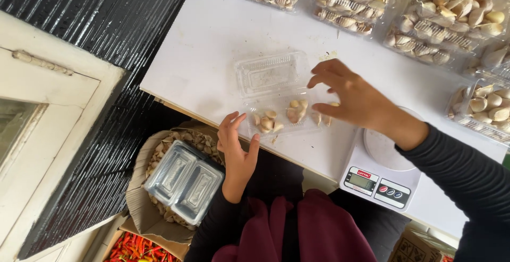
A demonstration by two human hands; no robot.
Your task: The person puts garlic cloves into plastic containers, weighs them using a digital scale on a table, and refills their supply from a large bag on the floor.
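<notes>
Open clear clamshell box: frame centre, lid flipped back, few garlic cloves in lower half. Filled clear clamshell boxes: row along upper right. Empty closed clear box: lower left, in brown carton. Scale screen: small grey rectangle, lower right, round coloured buttons beside it.

Bare white table lies free left of the open clamshell; filled garlic boxes crowd the right.
</notes>
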